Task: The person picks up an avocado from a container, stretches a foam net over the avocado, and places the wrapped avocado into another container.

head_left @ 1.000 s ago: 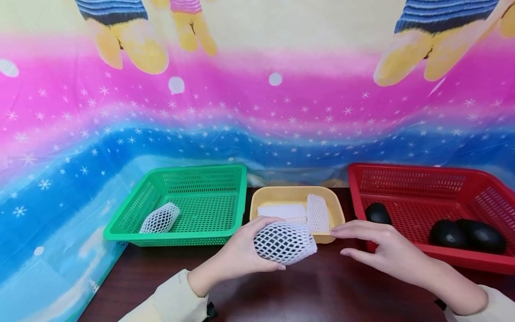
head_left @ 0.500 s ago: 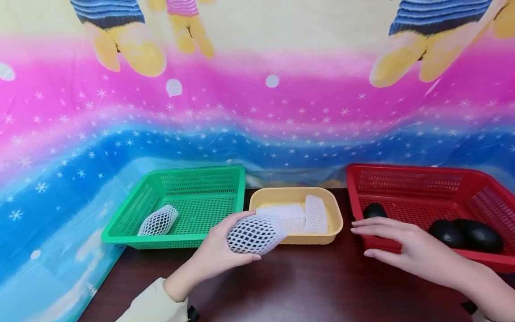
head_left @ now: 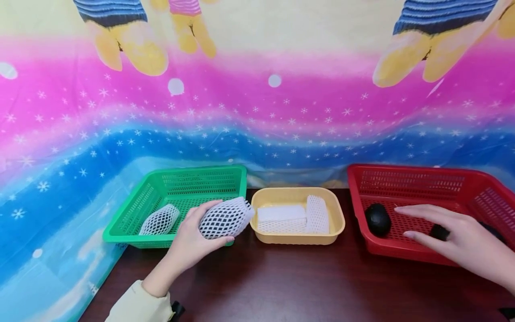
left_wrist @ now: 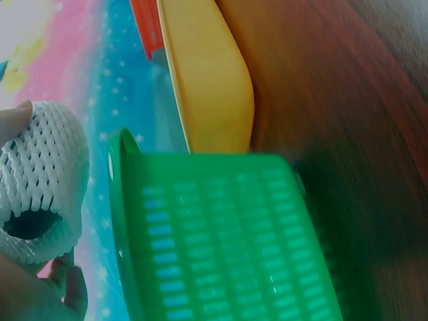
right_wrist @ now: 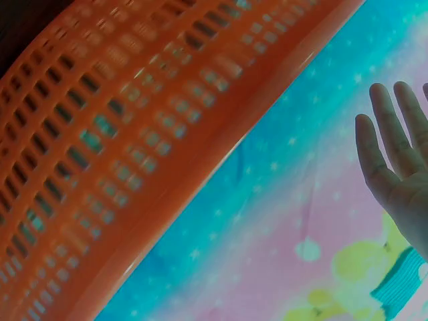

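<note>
**Dark oval fruit in white foam net (head_left: 226, 219), one, in my left hand (head_left: 189, 241)**

Foreground: wood-grain table (head_left: 281, 286). My left hand curls thumb and fingers round the netted fruit, at the near right corner of the green basket (head_left: 137, 240); above or before it, I cannot tell. My right hand (head_left: 462, 235): fingers extended, thumb apart, at the red basket (head_left: 396, 252), which holds a black oval fruit (head_left: 378, 220). Yellow tray (head_left: 297, 239), between baskets: white foam nets (head_left: 318, 214). In the green: second netted fruit (head_left: 160, 220). Behind: snowflake-printed cloth (head_left: 257, 103).

Green basket (head_left: 201, 181), tub (head_left: 297, 239), red basket (head_left: 402, 251) on table (head_left: 289, 286)
</note>
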Demonstrator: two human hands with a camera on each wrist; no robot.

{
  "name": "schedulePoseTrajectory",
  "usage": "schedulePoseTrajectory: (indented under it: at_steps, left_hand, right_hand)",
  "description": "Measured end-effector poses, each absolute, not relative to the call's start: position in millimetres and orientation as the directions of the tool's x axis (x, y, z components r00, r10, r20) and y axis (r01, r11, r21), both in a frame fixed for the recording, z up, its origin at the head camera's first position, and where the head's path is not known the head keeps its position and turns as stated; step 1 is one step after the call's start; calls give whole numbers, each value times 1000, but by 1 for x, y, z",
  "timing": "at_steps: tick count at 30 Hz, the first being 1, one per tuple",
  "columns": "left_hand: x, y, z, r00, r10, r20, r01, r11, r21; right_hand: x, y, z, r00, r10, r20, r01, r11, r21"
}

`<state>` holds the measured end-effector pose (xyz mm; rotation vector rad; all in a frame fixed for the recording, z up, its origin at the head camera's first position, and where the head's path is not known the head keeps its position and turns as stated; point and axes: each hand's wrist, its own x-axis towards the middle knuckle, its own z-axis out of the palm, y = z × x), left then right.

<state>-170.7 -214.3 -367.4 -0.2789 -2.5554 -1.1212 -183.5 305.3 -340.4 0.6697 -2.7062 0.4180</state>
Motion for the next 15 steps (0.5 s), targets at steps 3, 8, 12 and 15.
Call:
schedulePoseTrajectory:
  at_steps: [3,8,12,15]
  left_hand:
    - [-175,-219,-370,-917,47,396,330,646,688]
    - [-183,-227,-375,-906,46,421,348,646,679]
    - [-189,-233,-374,-915,12,403,297,698,652]
    - [-194,-238,-373,-939,-17,344,224,728,647]
  right_hand:
    - [-186,317,-340,-852,-357,382,-451,872,-191]
    - [-191,335,-344,-882,-283,377,-384,896,-224]
    - [-196,347,-350,-911,-235,339,-332,904,-267]
    - [-200,356,-355,-935,-181,306,-277,910,-308]
